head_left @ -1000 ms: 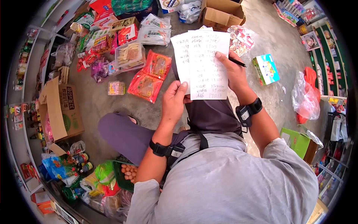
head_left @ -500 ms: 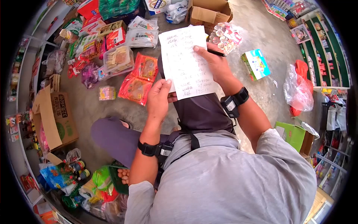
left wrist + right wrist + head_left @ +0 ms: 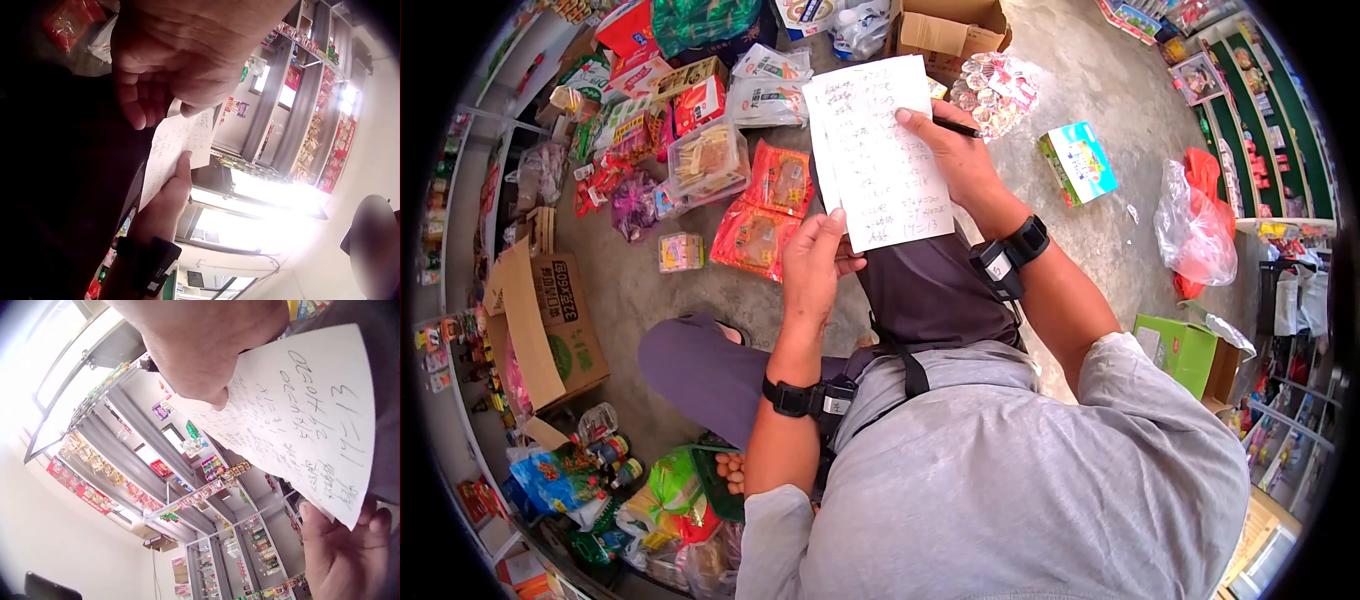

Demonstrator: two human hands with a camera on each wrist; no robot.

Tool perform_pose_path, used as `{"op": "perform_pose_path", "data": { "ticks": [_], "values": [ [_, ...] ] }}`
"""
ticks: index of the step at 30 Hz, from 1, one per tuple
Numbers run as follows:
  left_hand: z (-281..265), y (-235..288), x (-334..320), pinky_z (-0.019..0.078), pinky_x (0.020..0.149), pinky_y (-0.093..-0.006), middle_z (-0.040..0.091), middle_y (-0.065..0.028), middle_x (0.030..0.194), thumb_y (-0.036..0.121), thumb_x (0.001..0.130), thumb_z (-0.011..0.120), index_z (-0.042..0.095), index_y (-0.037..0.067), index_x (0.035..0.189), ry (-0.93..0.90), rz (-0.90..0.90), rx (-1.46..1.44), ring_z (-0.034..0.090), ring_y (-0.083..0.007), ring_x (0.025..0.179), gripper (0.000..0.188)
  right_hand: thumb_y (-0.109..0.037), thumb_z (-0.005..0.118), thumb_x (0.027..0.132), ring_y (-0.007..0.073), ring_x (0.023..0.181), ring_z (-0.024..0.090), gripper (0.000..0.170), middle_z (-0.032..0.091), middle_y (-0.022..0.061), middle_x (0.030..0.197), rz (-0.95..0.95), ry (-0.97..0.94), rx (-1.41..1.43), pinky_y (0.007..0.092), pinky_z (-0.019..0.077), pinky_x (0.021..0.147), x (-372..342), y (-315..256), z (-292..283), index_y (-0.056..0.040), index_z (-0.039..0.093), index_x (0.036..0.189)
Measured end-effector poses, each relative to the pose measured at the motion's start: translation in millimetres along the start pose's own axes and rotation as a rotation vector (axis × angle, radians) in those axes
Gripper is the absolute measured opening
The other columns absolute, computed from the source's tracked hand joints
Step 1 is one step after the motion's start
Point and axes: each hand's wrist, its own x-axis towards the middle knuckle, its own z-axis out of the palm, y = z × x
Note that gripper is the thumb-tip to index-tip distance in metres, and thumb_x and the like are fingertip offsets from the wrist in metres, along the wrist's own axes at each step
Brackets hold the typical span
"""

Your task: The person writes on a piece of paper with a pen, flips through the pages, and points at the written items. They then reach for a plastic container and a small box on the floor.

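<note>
Basket and eggs: green basket with eggs, on the floor at the left side of the body.
Left hand: the left hand pinches paper at the near left corner, thumb on top; narrow grip. Whether it has both sheets, cannot tell.
Sheets: front sheet, handwritten rows, over a rear sheet that shows along the left edge. Both held up over the knee, off the floor; the front one bows slightly in the right wrist view.
Right hand: the right hand grips the right edge, thumb on the face, narrow grip, pen in the same hand. Finger positions behind the paper: hidden.
Handling (judgement): light pinch at margins only; a hard squeeze would crease thin paper. Slight outward tension between near left corner and right edge should flatten the bow. Thumbs best off the written rows, sheet edges squared. Pen tip best angled clear of the paper, to avoid a stray mark.
Red packets: two red packets, on the floor beyond the left hand, left of the sheets.
Blue-white box: box on the floor, right of the right hand, apart from it.
Far carton: open carton on the floor, beyond the sheets' far edge.
</note>
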Motion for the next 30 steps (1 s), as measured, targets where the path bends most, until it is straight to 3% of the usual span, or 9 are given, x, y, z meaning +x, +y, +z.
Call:
{"op": "perform_pose_path", "data": {
  "ticks": [1,4,13,25,28,30],
  "values": [
    [-1.1,-1.6,0.7,0.0562,0.062,-0.0229,0.071,-0.0032,0.088,0.031,0.103,0.058,0.067,0.004,0.105,-0.009,0.005,0.008,0.066,-0.0081,0.072,0.029,-0.018,0.073,0.092,0.0128,0.085,0.068,0.031,0.073,0.0078,0.101,-0.002,-0.002,0.006,0.0263,0.0551,0.074,0.3,0.2,0.0,0.0020,0.069,0.116],
    [1.2,-1.5,-0.1,0.0555,0.061,-0.0228,0.065,-0.0001,0.078,0.030,0.101,0.062,0.065,0.006,0.089,0.006,0.012,0.046,0.061,-0.0066,0.068,0.027,-0.019,0.072,0.092,0.0128,0.085,0.068,0.032,0.073,0.0078,0.101,0.007,-0.013,-0.001,0.0263,0.0552,0.074,-1.0,-1.9,0.7,0.0021,0.069,0.116],
    [3.2,-2.1,0.8,0.0560,0.060,-0.0219,0.064,0.0009,0.077,0.029,0.101,0.062,0.065,0.006,0.086,0.025,0.025,0.037,0.060,-0.0052,0.066,0.027,-0.023,0.070,0.095,0.0113,0.082,0.067,0.032,0.072,0.0063,0.097,-0.021,-0.005,0.024,0.0258,0.0539,0.072,-0.2,0.0,2.1,0.0025,0.069,0.115],
    [4.3,-3.9,2.8,0.0557,0.060,-0.0222,0.066,-0.0004,0.078,0.029,0.101,0.062,0.067,0.005,0.089,0.043,0.056,0.043,0.061,-0.0060,0.067,0.028,-0.033,0.066,0.099,0.0077,0.081,0.060,0.036,0.067,0.0016,0.092,-0.073,0.104,-0.051,0.0238,0.0495,0.071,0.2,1.0,3.0,0.0013,0.069,0.109],
    [0.7,-6.7,5.3,0.0551,0.061,-0.0220,0.071,-0.0022,0.086,0.027,0.101,0.062,0.070,0.004,0.103,0.040,0.049,0.050,0.065,-0.0072,0.069,0.025,-0.032,0.067,0.099,0.0075,0.079,0.059,0.034,0.067,0.0012,0.091,-0.082,0.087,-0.060,0.0235,0.0492,0.070,-1.1,0.7,2.8,0.0001,0.070,0.108],
    [1.0,-6.1,6.0,0.0550,0.062,-0.0223,0.071,-0.0023,0.085,0.027,0.101,0.062,0.070,0.003,0.104,0.048,0.046,0.050,0.065,-0.0075,0.069,0.025,-0.030,0.067,0.098,0.0073,0.079,0.059,0.032,0.068,0.0010,0.091,-0.073,0.089,-0.070,0.0233,0.0490,0.070,-1.6,1.3,2.3,-0.0002,0.070,0.108]
  ]
}}
